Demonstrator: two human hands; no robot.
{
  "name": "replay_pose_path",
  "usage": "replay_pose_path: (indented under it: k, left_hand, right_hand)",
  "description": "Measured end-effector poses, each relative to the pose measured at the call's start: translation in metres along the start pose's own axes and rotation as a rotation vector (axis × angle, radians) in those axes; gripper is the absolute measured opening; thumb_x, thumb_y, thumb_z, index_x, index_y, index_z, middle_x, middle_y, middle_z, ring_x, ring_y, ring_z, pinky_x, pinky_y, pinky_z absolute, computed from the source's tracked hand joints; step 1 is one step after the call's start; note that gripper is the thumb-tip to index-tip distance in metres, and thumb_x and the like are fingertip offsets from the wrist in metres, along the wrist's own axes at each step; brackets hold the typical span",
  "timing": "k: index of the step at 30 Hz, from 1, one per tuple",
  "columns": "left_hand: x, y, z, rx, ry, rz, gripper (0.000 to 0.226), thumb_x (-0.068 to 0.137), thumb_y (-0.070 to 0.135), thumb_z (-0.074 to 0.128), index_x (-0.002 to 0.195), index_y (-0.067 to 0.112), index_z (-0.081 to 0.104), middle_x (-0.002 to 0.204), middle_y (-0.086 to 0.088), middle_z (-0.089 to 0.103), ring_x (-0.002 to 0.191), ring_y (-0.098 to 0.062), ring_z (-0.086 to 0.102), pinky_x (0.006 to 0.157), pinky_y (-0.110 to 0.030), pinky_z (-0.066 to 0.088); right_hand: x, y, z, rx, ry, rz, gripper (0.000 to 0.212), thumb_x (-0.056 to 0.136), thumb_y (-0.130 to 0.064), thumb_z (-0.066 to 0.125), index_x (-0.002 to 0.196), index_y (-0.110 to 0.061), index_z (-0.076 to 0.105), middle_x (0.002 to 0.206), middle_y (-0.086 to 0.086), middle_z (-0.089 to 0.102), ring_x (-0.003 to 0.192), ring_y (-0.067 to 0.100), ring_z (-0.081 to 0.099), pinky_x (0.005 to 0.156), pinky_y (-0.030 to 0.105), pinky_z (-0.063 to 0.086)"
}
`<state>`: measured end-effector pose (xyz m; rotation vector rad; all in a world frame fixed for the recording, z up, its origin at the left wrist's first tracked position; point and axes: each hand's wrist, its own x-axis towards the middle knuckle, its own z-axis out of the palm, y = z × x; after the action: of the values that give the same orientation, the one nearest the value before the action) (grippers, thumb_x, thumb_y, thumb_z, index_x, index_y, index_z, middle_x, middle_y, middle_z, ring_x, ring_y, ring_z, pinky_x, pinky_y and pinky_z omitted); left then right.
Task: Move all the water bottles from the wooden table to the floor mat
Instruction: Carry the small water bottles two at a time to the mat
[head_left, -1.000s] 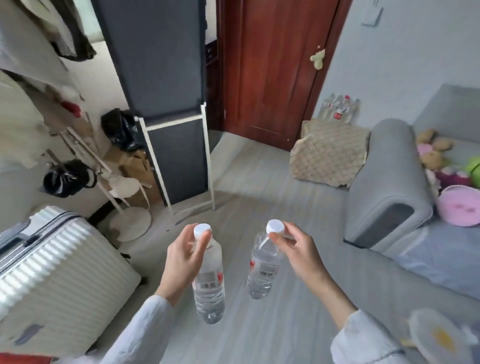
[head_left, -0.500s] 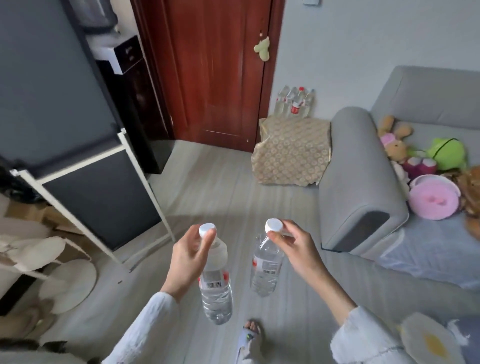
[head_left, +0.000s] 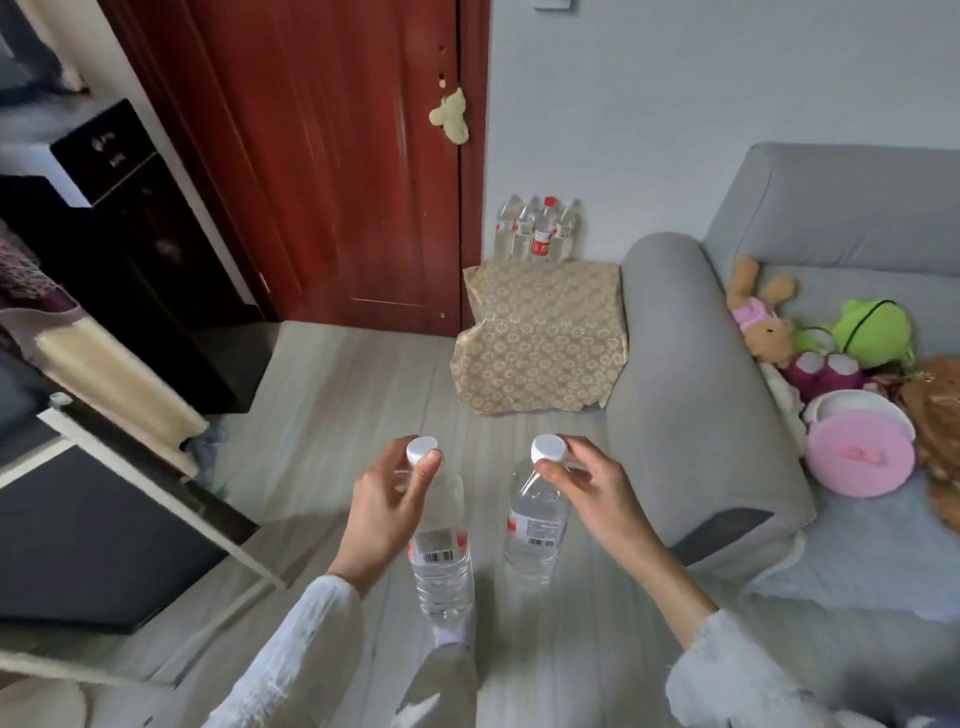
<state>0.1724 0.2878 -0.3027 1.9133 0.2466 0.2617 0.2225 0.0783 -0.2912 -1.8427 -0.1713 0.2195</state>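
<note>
Above the pale grey plank floor (head_left: 332, 395) we hold two clear plastic water bottles, one in each hand. Our left hand (head_left: 382, 512) pinches the left clear bottle with the white screw cap (head_left: 441, 566) at its neck, thumb tip against the cap; the bottle hangs nearly upright, with a white label, a barcode and a red patch round its middle. Our right hand (head_left: 592, 486) pinches the right clear bottle with the white screw cap (head_left: 535, 530) just below its cap, fingers curled round the neck; this bottle tilts, its base swung toward the left one, and carries the same sort of label. The two bottles hang near each other without touching, both in the air and well apart from the beige floor mat with the small flower pattern (head_left: 540, 348).

Beyond the mat, against the pale wall, stands a cluster of about four more clear bottles (head_left: 537, 228); one has a red cap and red label, and the rest are too blurred to count surely. The mat lies between the dark red wooden door (head_left: 332, 156) and the arm of the grey fabric sofa (head_left: 691, 384). On the sofa we count one brown plush rabbit (head_left: 763, 317), one green plush toy (head_left: 872, 332) and one round pink container (head_left: 862, 457).
</note>
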Motion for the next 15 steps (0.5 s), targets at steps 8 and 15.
replay_pose_path:
  k: [8, 15]
  left_hand:
    - [0.185, 0.004, 0.044, -0.055, -0.102, 0.038, 0.013, 0.08, 0.048, 0.049, 0.086, 0.039, 0.057, 0.083, 0.012, 0.067, 0.077, 0.006, 0.064, 0.06, -0.008, 0.049]
    - [0.322, 0.023, 0.083, -0.056, -0.183, 0.076, 0.023, 0.079, 0.049, 0.05, 0.091, 0.032, 0.059, 0.079, 0.012, 0.068, 0.075, 0.004, 0.066, 0.059, -0.009, 0.049]
  right_hand:
    - [0.162, 0.0, -0.033, -0.042, 0.08, 0.006, 0.017, 0.081, -0.015, 0.064, 0.098, -0.02, 0.061, 0.102, 0.006, 0.066, 0.101, 0.025, 0.061, 0.095, 0.045, 0.046]
    - [0.281, -0.005, -0.067, -0.056, 0.171, 0.014, 0.023, 0.081, -0.021, 0.065, 0.089, -0.041, 0.057, 0.098, -0.016, 0.063, 0.097, 0.008, 0.059, 0.088, 0.027, 0.044]
